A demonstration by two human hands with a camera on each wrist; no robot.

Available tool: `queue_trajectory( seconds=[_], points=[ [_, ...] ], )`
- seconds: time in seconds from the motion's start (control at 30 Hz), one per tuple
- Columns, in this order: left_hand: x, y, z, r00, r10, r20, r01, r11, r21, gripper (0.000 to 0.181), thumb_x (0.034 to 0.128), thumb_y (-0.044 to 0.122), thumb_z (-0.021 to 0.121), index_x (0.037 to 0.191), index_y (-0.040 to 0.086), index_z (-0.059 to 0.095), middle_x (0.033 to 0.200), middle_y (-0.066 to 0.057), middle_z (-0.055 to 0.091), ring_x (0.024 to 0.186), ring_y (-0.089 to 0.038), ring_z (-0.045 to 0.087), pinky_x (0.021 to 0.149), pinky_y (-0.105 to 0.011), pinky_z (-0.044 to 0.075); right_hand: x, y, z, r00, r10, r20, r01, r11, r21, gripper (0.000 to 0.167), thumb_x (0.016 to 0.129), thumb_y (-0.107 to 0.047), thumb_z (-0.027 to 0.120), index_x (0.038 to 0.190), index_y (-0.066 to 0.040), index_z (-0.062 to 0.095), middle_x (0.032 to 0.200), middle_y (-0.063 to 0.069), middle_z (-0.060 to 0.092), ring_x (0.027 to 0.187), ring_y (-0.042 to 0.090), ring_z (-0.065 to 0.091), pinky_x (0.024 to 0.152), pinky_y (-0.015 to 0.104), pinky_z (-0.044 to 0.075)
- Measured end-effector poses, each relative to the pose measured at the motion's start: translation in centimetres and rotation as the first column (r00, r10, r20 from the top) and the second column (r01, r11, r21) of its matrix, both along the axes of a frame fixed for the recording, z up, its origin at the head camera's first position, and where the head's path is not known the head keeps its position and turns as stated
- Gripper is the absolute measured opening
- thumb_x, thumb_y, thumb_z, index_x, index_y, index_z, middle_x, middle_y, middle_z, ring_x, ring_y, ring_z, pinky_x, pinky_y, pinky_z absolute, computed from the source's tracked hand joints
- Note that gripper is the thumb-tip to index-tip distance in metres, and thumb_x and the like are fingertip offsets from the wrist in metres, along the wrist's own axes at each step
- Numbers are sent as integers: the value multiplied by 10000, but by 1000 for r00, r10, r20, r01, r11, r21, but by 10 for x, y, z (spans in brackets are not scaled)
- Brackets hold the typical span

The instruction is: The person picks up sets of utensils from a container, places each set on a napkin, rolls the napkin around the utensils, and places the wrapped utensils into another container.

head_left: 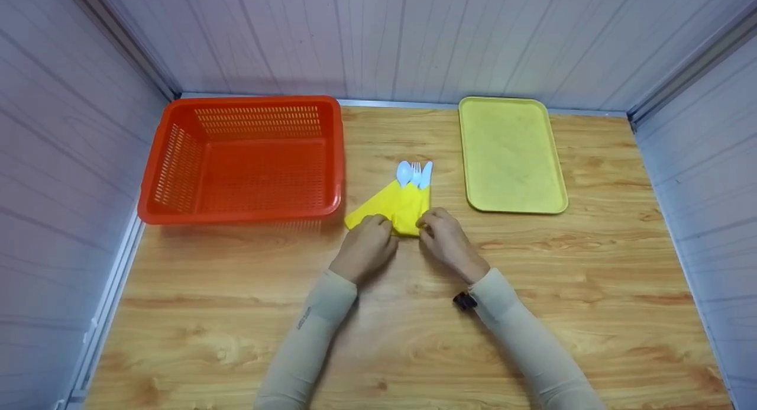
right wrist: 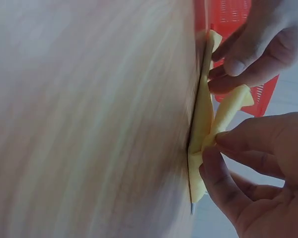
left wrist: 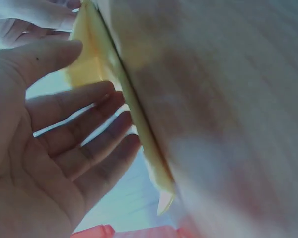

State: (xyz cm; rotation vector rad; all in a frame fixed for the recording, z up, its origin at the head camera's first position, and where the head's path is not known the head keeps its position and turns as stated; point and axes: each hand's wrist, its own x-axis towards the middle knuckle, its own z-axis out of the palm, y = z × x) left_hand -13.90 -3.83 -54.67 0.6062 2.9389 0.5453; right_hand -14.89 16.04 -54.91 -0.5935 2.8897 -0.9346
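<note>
A yellow napkin (head_left: pixel 408 204) lies on the table, partly folded over a white plastic spoon (head_left: pixel 404 172), fork (head_left: pixel 416 173) and knife (head_left: pixel 426 174). Their heads stick out of its far edge; the handles are hidden. My right hand (head_left: pixel 448 240) pinches a raised flap of the napkin (right wrist: pixel 227 116) between thumb and finger at the near right corner. On the napkin's left part, my left hand (head_left: pixel 366 246) touches the cloth with relaxed, fairly straight fingers (left wrist: pixel 97 153). The thumb stands apart from those fingers in the left wrist view.
At the back left stands a red plastic basket (head_left: pixel 239 215) with slotted walls. A yellow tray (head_left: pixel 513 155) lies flat at the back right. White panel walls (head_left: pixel 378 43) enclose the wooden table (head_left: pixel 591 315) on the back and sides.
</note>
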Motion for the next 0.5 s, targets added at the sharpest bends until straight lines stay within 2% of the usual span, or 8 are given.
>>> queue_trajectory(
  seconds=[0.07,0.13,0.2,0.27,0.33,0.4,0.43,0.5],
  points=[
    [4,0,2,998,39,-52,-40,999,-25,248,956,178,587,1061,-22,688,1032,-127,626,924,-291,579,806,-419,523,0,-1,-1,1000,6,-17,-6,1000,10,115,919,9,658,1022,25,705,1046,147,605,943,262,618,833,379,534],
    [9,2,5,989,61,-133,-68,997,-47,265,952,178,602,1093,-31,681,1083,-151,630,973,-312,585,834,-426,532,0,-2,-2,999,16,-40,-15,1000,16,110,914,13,663,1015,30,704,1027,147,599,918,261,613,813,375,536],
    [17,6,6,974,30,-226,-47,997,-67,301,946,168,614,1142,-54,669,1156,-190,630,1057,-341,591,906,-435,527,0,-2,-3,998,28,-64,-26,999,22,104,907,21,669,1005,36,702,1010,152,597,905,266,610,806,376,537],
    [25,12,7,961,-48,-271,18,994,-110,350,957,179,612,1209,-61,649,1251,-219,608,1161,-358,572,991,-438,486,0,-3,-4,997,32,-74,-30,999,33,104,908,22,672,1006,43,700,1006,157,594,904,271,605,807,379,536],
    [32,20,5,956,-148,-252,105,979,-175,417,978,208,595,1287,-71,611,1348,-240,560,1267,-366,517,1070,-438,416,0,-3,-3,997,29,-70,-25,998,52,109,915,17,674,1017,46,697,1016,161,590,912,272,599,821,382,532],
    [36,27,3,961,-216,-172,170,954,-248,488,1002,253,568,1368,-69,550,1441,-242,489,1351,-361,444,1114,-443,358,-1,-5,-1,998,19,-55,-15,997,76,116,924,4,672,1032,40,696,1028,155,582,916,261,595,827,379,530],
    [37,29,2,966,-228,-123,186,941,-283,521,1013,276,551,1408,-61,514,1482,-238,448,1382,-357,407,1123,-446,343,-1,-6,-1,999,17,-50,-13,996,88,120,927,-2,672,1039,36,693,1034,153,579,920,257,594,831,379,531],
    [38,33,-1,976,-215,-36,192,925,-326,592,1015,321,548,1466,-49,444,1536,-229,380,1422,-350,348,1139,-447,316,-1,-7,0,999,23,-41,-18,994,110,126,933,-15,668,1050,28,688,1047,149,573,937,253,594,845,376,531]
  ],
)
